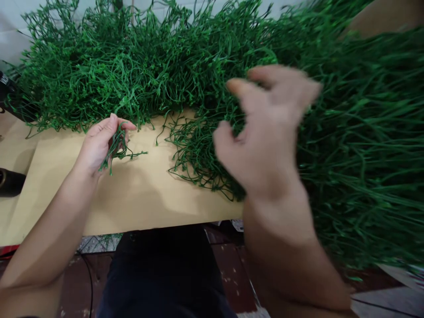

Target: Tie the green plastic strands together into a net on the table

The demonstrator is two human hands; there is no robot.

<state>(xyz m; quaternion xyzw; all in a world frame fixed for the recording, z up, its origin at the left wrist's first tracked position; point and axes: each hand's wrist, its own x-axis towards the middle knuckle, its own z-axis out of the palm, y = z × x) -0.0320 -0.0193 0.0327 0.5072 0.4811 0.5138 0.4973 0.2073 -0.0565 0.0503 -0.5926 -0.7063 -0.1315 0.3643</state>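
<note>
From where I stand, I can spot one bit of white lettering (pixel 4 79), on the black thing (pixel 15 99) at the edge of the view, between nine and ten o'clock. It sits near the upper end, running at a slant down toward four o'clock, pale against the dark surface. The edge cuts into it, and what shows is too small and blurred for me to read as any word, brand or number.

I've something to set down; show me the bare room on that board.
Bare: the flat tan board between the left hand and the small, tangled pile of green plastic-looking stems, and left of the left forearm. Crowded: the back and right, under larger green heaps.
</note>
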